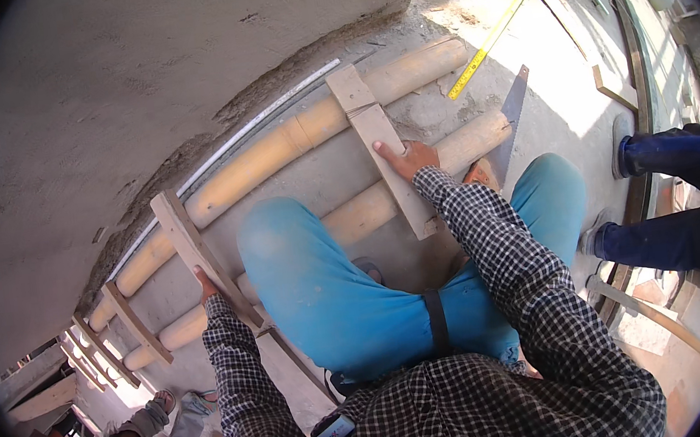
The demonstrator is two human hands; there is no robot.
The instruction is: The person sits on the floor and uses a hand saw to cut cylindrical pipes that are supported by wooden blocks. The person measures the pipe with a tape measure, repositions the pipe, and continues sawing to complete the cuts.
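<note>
Two long round wooden poles lie side by side on the ground, the far pole (254,160) and the near pole (366,212), with flat wooden crosspieces across them like a ladder. My right hand (414,159) grips the right-hand crosspiece (377,134) at its edge, thumb along the top face. Wire or cord seems wound round that board. Farther left, my left hand (208,286) holds the edge of another crosspiece (188,240); most of its fingers are hidden. A handsaw (514,103) lies just right of the near pole, its handle partly behind my right sleeve.
A yellow measuring stick (492,40) lies beyond the poles. A thin white pipe (258,115) runs along the base of the plastered wall (139,78). On the right stands a person in dark trousers (659,156); a wooden-handled tool (655,319) is nearby. Another person's legs (172,433) show at lower left.
</note>
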